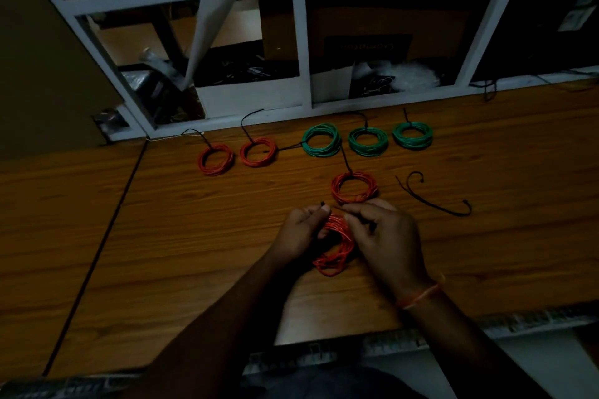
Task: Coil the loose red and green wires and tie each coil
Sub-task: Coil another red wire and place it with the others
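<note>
A red wire coil (335,249) sits between my hands over the wooden table (194,236). My left hand (301,230) grips its left side and pinches the end of a black tie (322,203) between thumb and finger. My right hand (385,236) holds the coil's right side, fingers curled at its top. Just beyond lies another red coil (354,188) with a black tie. Further back stand two red coils (216,159) (258,152) and three green coils (321,140) (368,141) (412,135), each with a black tie.
A loose black tie (431,201) lies on the table right of the near red coil. A white window frame (301,42) runs along the table's far edge, with boxes and clutter behind it. A dark seam (97,253) crosses the table on the left.
</note>
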Available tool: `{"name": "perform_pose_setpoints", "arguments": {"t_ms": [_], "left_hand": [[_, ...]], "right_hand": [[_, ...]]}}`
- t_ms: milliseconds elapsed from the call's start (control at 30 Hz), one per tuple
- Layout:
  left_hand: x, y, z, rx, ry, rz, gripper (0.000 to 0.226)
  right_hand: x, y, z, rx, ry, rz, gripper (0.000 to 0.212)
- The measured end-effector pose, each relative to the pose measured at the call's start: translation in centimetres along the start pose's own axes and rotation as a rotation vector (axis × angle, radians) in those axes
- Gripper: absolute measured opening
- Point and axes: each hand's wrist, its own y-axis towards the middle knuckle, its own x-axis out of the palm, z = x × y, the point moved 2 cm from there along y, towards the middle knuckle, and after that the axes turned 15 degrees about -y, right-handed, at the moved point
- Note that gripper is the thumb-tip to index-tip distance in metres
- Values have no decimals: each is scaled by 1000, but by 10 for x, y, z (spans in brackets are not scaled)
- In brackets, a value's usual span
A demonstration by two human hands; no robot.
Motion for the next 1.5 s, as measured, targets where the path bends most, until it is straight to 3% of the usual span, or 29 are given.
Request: {"name": "perform_pose_setpoints", "arguments": {"t_ms": [400,700,900,1500], "left_hand": [[1,-2,1,-3,32,-41,43],[3,-3,3,12,32,-53,45],[4,-4,5,15,49,-37,32],[1,-1,4,7,104,-47,38]], "right_hand": [[14,19,-5,-170,-153,-2,18],[14,24,-5,-187,-180,-38,16],[15,24,-9,-180,-214,-53,14],[18,26,-9,-193,-272,-81,12]]}}
